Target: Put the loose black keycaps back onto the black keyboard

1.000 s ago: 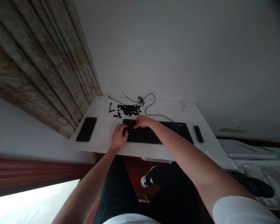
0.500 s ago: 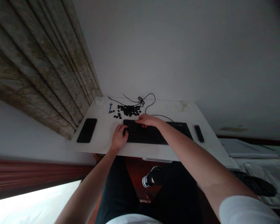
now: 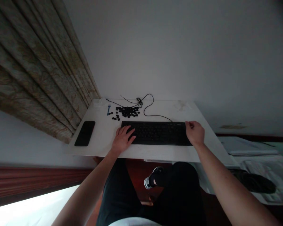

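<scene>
A black keyboard (image 3: pixel 153 135) lies lengthwise near the front edge of the white table. My left hand (image 3: pixel 123 138) rests on its left end with the fingers spread over the keys. At the opposite end, my right hand (image 3: pixel 195 133) is closed, its fingers curled beside the keyboard's right edge. Something dark shows between those fingers, but what it is stays hidden. Behind the keyboard's left half is a pile of loose black keycaps (image 3: pixel 128 111). A small blue tool (image 3: pixel 108 110) lies left of the pile.
A black phone (image 3: pixel 85 133) lies on the table's left side. The keyboard's black cable (image 3: pixel 152 98) loops toward the wall, tied in a bundle. A patterned curtain (image 3: pixel 44 62) hangs at the left. Flat white items (image 3: pixel 250 146) lie on a lower surface at the right.
My right hand has moved from the keyboard's upper left to its right end, where the small black oblong object no longer shows. My left hand's fingers have spread further over the keys.
</scene>
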`<state>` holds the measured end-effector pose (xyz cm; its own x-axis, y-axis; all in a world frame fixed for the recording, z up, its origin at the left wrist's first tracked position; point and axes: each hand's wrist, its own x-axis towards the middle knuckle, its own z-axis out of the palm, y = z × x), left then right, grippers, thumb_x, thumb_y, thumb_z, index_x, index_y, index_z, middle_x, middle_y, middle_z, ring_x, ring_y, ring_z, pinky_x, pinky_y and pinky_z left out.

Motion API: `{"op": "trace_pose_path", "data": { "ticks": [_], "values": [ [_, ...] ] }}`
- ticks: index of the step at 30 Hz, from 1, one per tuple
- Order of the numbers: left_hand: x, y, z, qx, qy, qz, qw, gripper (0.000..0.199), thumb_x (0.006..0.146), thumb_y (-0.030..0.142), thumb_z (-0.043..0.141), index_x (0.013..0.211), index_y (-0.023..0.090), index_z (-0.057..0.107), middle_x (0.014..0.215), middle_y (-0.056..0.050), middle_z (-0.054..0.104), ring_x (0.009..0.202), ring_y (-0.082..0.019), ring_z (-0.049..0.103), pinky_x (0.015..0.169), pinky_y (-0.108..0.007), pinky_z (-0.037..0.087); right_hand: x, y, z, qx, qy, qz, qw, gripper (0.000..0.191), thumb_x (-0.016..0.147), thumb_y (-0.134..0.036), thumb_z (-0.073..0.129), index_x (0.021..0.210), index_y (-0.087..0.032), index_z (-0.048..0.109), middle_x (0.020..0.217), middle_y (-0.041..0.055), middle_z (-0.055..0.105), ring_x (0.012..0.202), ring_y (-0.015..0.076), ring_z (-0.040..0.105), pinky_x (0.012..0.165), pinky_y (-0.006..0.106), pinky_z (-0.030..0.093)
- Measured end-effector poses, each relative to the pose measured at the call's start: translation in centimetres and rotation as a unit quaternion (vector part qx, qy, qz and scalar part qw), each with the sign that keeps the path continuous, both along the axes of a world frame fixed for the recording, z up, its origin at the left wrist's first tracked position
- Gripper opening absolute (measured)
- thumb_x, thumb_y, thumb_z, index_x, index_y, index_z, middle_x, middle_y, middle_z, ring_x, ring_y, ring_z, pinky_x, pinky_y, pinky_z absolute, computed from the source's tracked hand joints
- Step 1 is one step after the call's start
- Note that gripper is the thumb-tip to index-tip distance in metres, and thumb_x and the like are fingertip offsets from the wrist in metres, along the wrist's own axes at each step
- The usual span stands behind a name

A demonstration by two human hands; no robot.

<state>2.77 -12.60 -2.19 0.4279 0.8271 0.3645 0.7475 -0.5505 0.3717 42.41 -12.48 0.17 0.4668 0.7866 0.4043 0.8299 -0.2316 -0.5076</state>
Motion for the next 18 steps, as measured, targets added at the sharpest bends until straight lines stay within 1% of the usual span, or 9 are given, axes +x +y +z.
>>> {"op": "trace_pose_path", "data": {
  "ticks": [3,6,9,13,15,18],
  "values": [
    [0.2,0.1,0.0,0.002,0.007,0.004,1.0,0.039,0.094,0.037,0.056,0.131,0.029,0.06,0.139,-0.01,0.055,0.132,-0.029,0.046,0.115,-0.055,0.028,0.9,-1.7,-2.2,0.017,-0.016,-0.015,1.0,0.044,0.092,-0.05,0.04,0.087,-0.014,0.065,0.086,0.0159,0.064,0.076,0.0242,0.057,0.08,0.04,0.047],
    [0.4,0.0,0.1,0.006,0.022,0.004,1.0,0.039,0.094,0.038,0.054,0.132,0.029,0.059,0.14,-0.01,0.054,0.133,-0.029,0.045,0.115,-0.054,0.029,0.5,-2.5,-3.3,0.02,-0.023,-0.022,0.999,0.042,0.093,-0.048,0.039,0.094,-0.015,0.065,0.098,0.0171,0.063,0.08,0.0242,0.058,0.084,0.04,0.048],
    [0.5,-0.1,0.1,0.003,0.025,0.004,1.0,0.04,0.095,0.038,0.053,0.133,0.028,0.057,0.141,-0.01,0.054,0.133,-0.028,0.045,0.115,-0.053,0.029,0.2,-2.8,-3.5,0.017,-0.02,-0.02,0.999,0.043,0.094,-0.049,0.037,0.098,-0.016,0.065,0.102,0.0166,0.062,0.085,0.0248,0.06,0.085,0.04,0.048],
    [0.4,0.1,0.0,-0.006,-0.011,0.018,1.0,0.039,0.095,0.037,0.052,0.133,0.027,0.056,0.139,-0.01,0.054,0.131,-0.027,0.048,0.116,-0.053,0.028,0.3,-2.8,-3.3,0.017,-0.001,-0.012,1.0,0.046,0.095,-0.051,0.035,0.097,-0.015,0.065,0.098,0.0162,0.061,0.086,0.0254,0.06,0.083,0.04,0.048],
    [0.2,1.0,0.0,-0.006,-0.056,0.044,0.997,0.035,0.096,0.034,0.051,0.129,0.026,0.058,0.136,-0.01,0.055,0.128,-0.026,0.05,0.115,-0.05,0.032,0.4,-2.8,-3.2,0.021,-0.001,-0.008,1.0,0.047,0.095,-0.051,0.035,0.096,-0.015,0.065,0.096,0.0156,0.061,0.085,0.0253,0.059,0.082,0.039,0.048],
    [-0.1,3.6,0.4,-0.01,-0.115,0.09,0.989,0.032,0.096,0.027,0.048,0.125,0.022,0.06,0.133,-0.011,0.056,0.125,-0.023,0.053,0.111,-0.044,0.04,0.5,-2.8,-3.3,0.029,-0.005,-0.005,1.0,0.049,0.095,-0.053,0.034,0.095,-0.015,0.066,0.095,0.0146,0.062,0.083,0.0248,0.059,0.08,0.038,0.047]
  ]
}}
